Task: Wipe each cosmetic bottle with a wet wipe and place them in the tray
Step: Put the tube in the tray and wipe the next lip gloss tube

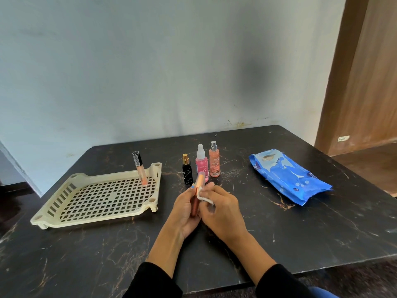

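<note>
While the left hand point(186, 208) grips a slim copper-pink cosmetic tube point(197, 194), cap tilted up toward the pink spray bottle point(202, 166), the right hand point(221, 208) pinches a white wet wipe point(204, 195) against it.

Cream grid-holed tray point(46, 220), black gold-veined marble table point(279, 244), blue wipes pack point(290, 175)

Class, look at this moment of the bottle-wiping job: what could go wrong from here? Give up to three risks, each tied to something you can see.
1. The tube already in the tray stands upright on a slotted floor; setting the next item beside it may topple it.
2. The three bottles stand close together just beyond the hands, so reaching for one could knock the others over.
3. The left hand holds the copper tube while the right hand rubs it with a small wipe; a wet tube may slip.
</note>
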